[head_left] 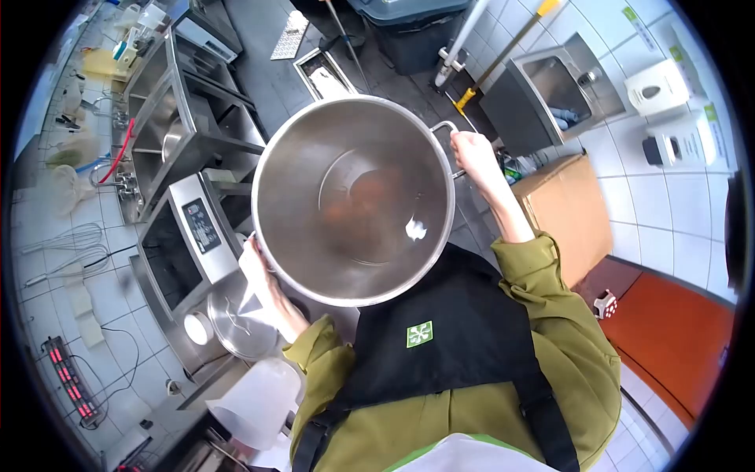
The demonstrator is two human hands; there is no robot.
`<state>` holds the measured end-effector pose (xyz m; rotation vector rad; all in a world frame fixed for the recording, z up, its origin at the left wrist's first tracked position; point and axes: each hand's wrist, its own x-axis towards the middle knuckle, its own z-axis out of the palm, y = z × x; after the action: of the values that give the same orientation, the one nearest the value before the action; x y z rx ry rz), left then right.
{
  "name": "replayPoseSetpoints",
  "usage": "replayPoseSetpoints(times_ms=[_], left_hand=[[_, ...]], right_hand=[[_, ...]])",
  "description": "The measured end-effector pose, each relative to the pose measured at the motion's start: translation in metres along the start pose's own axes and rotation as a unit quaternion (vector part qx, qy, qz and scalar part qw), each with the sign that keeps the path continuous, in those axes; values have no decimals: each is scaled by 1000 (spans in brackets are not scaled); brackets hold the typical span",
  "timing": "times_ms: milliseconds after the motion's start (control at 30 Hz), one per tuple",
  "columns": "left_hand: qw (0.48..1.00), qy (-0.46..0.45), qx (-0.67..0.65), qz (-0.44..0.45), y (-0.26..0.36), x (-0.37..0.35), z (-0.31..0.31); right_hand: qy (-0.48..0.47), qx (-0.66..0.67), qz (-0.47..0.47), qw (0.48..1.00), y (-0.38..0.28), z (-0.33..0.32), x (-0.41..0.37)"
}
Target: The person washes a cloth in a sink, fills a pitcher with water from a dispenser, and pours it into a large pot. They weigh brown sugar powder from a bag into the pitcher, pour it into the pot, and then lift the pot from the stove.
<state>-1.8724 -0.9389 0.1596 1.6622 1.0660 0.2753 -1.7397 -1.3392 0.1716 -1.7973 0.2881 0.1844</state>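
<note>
A large stainless steel stockpot [287, 157] is held up in front of my apron, its open mouth facing me. Brownish-orange patches, perhaps residue or a reflection, show on its inner bottom [362, 204]. My right hand [476, 157] is closed around the loop handle on the pot's right side. On the lower left, my left hand [265, 283] grips the pot at its rim; the handle there is mostly hidden behind the fingers. Something white and pointed lies just under my left wrist, and I cannot make out what it is.
Steel sinks [169, 118] and a control-panel appliance [200, 224] line the left. A clear lid [240, 318] and a plastic jug [259, 401] are near my left arm. To the right are a cardboard box [566, 212] and hand sink [550, 86]; a floor drain [324, 75] lies ahead.
</note>
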Motion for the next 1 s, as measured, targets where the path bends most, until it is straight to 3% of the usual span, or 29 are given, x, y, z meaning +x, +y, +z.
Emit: replayPoseSetpoints(times_ms=[167, 233, 433, 533, 733, 1000], left_hand=[[998, -40, -36, -20, -49, -71, 4], [995, -27, -94, 24, -54, -104, 10], [995, -55, -46, 64, -100, -153, -13], [995, -84, -26, 39, -108, -180, -24], [995, -90, -35, 21, -134, -204, -27], [997, -41, -66, -1, -163, -216, -40]], right_hand=[[40, -83, 24, 995, 42, -50, -59], [49, -88, 31, 994, 63, -65, -82], [47, -48, 46, 997, 117, -98, -146], [27, -13, 78, 996, 132, -112, -169], [30, -31, 125, 991, 151, -123, -183], [10, -105, 84, 991, 145, -120, -180]])
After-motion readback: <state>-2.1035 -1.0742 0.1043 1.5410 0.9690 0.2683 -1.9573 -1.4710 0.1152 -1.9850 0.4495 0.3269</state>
